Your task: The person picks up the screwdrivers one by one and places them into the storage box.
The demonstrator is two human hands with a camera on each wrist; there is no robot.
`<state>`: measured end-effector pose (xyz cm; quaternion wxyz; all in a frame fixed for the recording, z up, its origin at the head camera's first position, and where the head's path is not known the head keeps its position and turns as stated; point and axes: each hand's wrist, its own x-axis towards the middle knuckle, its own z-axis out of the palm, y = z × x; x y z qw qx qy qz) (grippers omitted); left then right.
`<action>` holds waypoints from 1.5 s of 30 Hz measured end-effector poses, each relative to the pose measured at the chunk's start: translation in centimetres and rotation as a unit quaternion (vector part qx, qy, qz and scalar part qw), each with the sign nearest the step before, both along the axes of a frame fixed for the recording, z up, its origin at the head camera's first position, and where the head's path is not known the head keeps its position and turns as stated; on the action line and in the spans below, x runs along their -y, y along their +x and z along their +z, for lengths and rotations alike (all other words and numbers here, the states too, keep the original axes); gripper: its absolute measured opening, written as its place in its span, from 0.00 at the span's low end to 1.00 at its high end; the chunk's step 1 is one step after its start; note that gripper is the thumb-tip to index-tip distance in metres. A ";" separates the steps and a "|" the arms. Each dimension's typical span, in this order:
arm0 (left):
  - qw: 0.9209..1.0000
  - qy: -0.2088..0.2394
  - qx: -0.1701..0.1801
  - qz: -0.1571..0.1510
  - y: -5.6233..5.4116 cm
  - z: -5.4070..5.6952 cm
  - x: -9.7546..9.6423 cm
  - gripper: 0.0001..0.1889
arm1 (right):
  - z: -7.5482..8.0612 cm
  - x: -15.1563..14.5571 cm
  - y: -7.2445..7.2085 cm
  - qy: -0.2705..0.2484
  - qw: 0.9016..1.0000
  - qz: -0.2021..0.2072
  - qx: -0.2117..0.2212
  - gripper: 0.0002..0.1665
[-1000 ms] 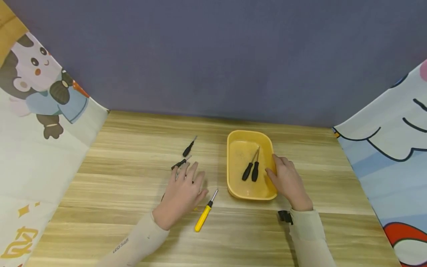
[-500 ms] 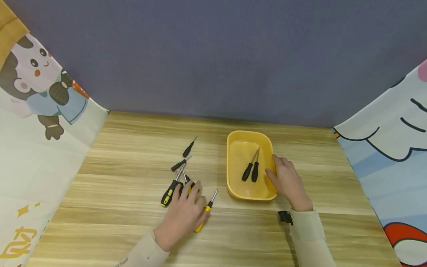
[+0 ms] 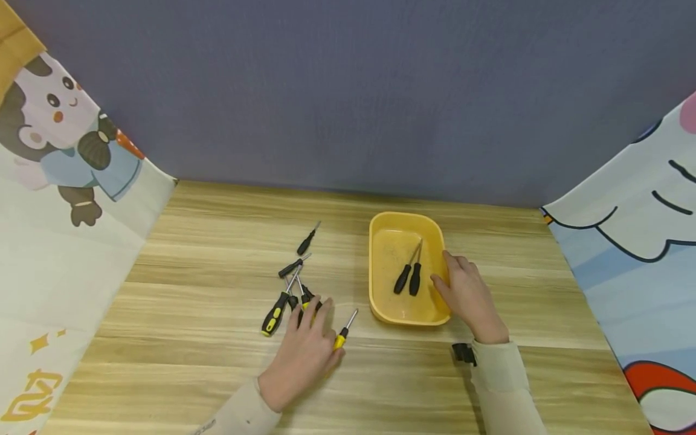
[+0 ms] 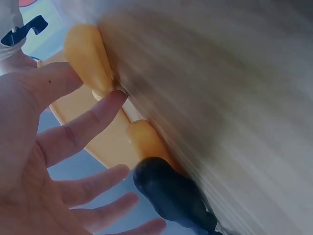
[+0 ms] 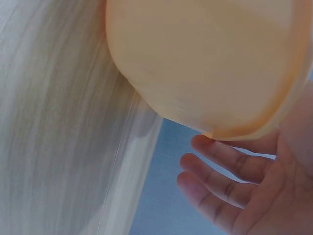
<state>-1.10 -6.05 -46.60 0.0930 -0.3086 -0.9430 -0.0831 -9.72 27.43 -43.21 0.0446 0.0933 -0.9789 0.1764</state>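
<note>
My left hand (image 3: 304,356) lies over a yellow screwdriver (image 3: 341,339) on the table, covering most of its handle. In the left wrist view, the thumb meets the yellow handle (image 4: 85,54), and the index fingertip is close beside it; the fingers are fairly straight. At the right, my right hand (image 3: 473,299) holds the side rim of a yellow plastic bin (image 3: 379,260), thumb over the inside and fingers outside. Two black-handled screwdrivers (image 3: 415,281) lie in the bin. Just beyond the left fingers, a black-and-yellow screwdriver (image 3: 276,313) lies with others, partly hidden by that hand.
Two small black screwdrivers (image 3: 306,243) lie farther back, left of the bin. The wooden table (image 3: 217,241) meets a dark grey back panel (image 3: 348,103). Printed cloth panels (image 3: 109,145) flank both sides. A black clip (image 3: 463,353) sits at the right wrist.
My left hand has drawn back from the screwdriver cluster and moved right onto the yellow screwdriver, which has shifted slightly. The right hand and bin have stayed put.
</note>
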 end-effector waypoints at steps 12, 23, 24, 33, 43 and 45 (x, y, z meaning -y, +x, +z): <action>0.999 0.021 -0.035 0.022 0.2 -0.3 -0.7 0.15 | -0.1 -0.1 0.0 -0.004 1.000 0.004 -0.005 0.35; 0.995 0.030 -0.085 0.046 -0.9 1.5 -0.5 0.15 | -0.2 -0.1 0.0 -0.006 1.000 0.001 -0.004 0.35; 0.994 0.032 -0.090 0.051 -1.2 1.9 -0.4 0.15 | -0.2 -0.1 0.0 -0.006 1.000 0.001 -0.004 0.35; 0.993 0.070 -0.071 0.068 -4.9 6.1 -0.5 0.19 | -0.3 -0.2 0.0 -0.008 1.000 0.004 -0.007 0.35; 0.995 0.044 0.071 0.050 -10.3 9.7 -7.5 0.18 | 0.0 -0.2 0.1 -0.002 1.000 0.002 0.000 0.36; 0.993 0.032 0.109 0.043 -11.6 10.0 -9.3 0.18 | -0.1 -0.1 0.0 -0.002 1.000 0.005 -0.002 0.36</action>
